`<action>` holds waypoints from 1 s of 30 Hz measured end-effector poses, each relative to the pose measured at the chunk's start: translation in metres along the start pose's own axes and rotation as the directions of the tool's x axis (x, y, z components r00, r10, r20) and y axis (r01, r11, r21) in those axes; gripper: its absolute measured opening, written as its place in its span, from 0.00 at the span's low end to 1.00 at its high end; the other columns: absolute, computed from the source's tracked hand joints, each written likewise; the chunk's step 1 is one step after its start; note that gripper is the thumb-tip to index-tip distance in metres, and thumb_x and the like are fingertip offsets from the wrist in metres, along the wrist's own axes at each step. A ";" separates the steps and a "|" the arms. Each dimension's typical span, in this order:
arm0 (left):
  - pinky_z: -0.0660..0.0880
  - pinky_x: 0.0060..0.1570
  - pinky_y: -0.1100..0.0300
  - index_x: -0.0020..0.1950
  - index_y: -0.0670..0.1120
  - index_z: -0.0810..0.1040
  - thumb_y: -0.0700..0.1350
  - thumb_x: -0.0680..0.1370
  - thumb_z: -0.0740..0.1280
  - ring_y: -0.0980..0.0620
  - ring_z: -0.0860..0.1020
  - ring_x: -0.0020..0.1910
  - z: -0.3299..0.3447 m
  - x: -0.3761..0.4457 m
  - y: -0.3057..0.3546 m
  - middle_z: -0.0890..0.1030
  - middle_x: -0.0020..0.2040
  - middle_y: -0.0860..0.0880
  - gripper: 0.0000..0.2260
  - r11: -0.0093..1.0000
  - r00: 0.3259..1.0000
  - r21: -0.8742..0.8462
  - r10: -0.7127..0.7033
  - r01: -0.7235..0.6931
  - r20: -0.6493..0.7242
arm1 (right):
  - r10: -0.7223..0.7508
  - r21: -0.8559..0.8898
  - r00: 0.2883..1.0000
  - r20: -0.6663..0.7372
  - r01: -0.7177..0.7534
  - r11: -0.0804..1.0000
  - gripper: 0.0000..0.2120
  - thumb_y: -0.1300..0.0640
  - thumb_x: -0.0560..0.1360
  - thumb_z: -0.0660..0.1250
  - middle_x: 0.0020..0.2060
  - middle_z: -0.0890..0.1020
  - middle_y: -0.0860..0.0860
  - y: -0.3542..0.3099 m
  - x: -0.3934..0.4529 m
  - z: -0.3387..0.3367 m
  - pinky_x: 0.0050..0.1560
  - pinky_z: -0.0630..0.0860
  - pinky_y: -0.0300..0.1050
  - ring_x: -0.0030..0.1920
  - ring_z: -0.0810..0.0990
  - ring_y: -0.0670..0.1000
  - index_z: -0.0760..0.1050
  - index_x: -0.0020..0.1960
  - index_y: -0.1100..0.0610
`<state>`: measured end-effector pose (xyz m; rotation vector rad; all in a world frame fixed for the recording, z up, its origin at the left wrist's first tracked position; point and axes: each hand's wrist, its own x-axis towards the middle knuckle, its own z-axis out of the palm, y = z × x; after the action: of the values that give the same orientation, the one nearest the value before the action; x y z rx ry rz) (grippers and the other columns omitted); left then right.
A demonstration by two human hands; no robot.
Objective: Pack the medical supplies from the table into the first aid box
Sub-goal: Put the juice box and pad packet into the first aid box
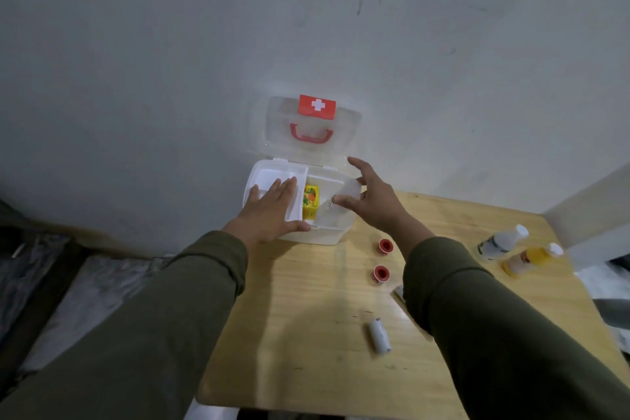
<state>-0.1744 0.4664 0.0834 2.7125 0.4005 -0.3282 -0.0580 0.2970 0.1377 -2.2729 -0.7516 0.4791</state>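
We see a white roll point(379, 335) lying lengthwise on the worktop point(306, 334). Farther on, our left hand point(269, 211) presses flat on the first aid box point(327, 232) tray, grip spread; our right hand point(371, 201) hovers half-open, touching its rim.

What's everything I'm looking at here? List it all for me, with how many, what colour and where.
First aid box: one, translucent white, at the table's far edge by the wall, open.
Lid: one, clear with a red cross badge and red handle, standing against the wall.
Tray: one, white, over the box's left half.
Yellow carton: one, inside the box.
Tape rolls: two, red-capped, mid-table near the box.
Bottles: two, one white and one yellow, lying at the table's right edge.
White roll: one, lying on the near part of the table.
Table: one, light wood.
Wall: grey, stained.
Sleeves: two, olive green.
Left hand: flat on the tray.
Right hand: open, over the box's right side.
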 end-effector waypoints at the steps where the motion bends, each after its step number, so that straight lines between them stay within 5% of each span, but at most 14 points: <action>1: 0.39 0.73 0.43 0.77 0.47 0.37 0.65 0.75 0.58 0.50 0.42 0.77 0.000 0.000 0.000 0.42 0.79 0.48 0.42 1.000 1.000 -0.003 0.001 -0.001 -0.001 | 0.006 -0.015 1.000 0.025 -0.006 1.000 0.38 0.50 0.70 0.73 0.66 0.72 0.57 0.000 0.002 0.004 0.62 0.74 0.55 0.60 0.76 0.59 0.57 0.73 0.47; 13: 0.39 0.74 0.42 0.76 0.46 0.35 0.67 0.74 0.56 0.52 0.41 0.77 0.007 0.006 -0.005 0.41 0.79 0.49 0.44 1.000 1.000 0.020 0.009 -0.009 -0.006 | 0.043 -0.142 0.983 0.178 -0.018 0.990 0.38 0.56 0.69 0.74 0.68 0.71 0.57 0.001 0.014 0.046 0.65 0.70 0.53 0.65 0.72 0.59 0.59 0.74 0.50; 22: 0.39 0.73 0.42 0.76 0.46 0.35 0.67 0.75 0.56 0.52 0.40 0.77 0.010 0.007 -0.008 0.41 0.79 0.49 0.43 1.000 1.000 0.012 0.024 -0.024 -0.016 | -0.013 -0.069 0.999 0.052 0.016 0.998 0.27 0.51 0.74 0.69 0.64 0.65 0.59 0.003 0.011 0.059 0.60 0.69 0.46 0.64 0.71 0.58 0.63 0.70 0.49; 30: 0.40 0.74 0.41 0.76 0.46 0.35 0.67 0.75 0.56 0.51 0.40 0.77 0.008 0.006 -0.007 0.40 0.79 0.49 0.43 1.000 1.000 0.007 0.022 -0.022 -0.006 | -0.031 -0.071 0.980 0.198 0.045 0.996 0.22 0.48 0.77 0.63 0.59 0.72 0.59 0.003 0.015 0.061 0.56 0.68 0.42 0.61 0.74 0.54 0.67 0.70 0.51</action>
<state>-0.1720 0.4707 0.0723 2.7230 0.3716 -0.3162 -0.0770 0.3345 0.0911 -2.2984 -0.9238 0.6754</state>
